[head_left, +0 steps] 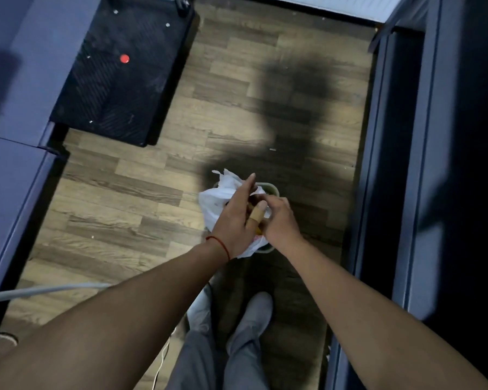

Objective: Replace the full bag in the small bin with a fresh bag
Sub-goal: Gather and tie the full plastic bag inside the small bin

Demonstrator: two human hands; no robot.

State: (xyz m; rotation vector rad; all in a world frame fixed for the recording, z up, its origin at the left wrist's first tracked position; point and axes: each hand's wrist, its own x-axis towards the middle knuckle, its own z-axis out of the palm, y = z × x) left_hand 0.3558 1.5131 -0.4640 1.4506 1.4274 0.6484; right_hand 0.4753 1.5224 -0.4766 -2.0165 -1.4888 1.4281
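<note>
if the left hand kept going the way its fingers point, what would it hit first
Probably the white plastic bag in the small pale bin: the left hand points up-right across its gathered top. Depth is unclear.

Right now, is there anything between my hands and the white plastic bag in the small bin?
Nothing visible. The left hand and right hand are already at the white plastic bag, over the mouth of the small pale green bin on the wood-pattern floor. Whether either hand grips the bag cannot be told.
</note>
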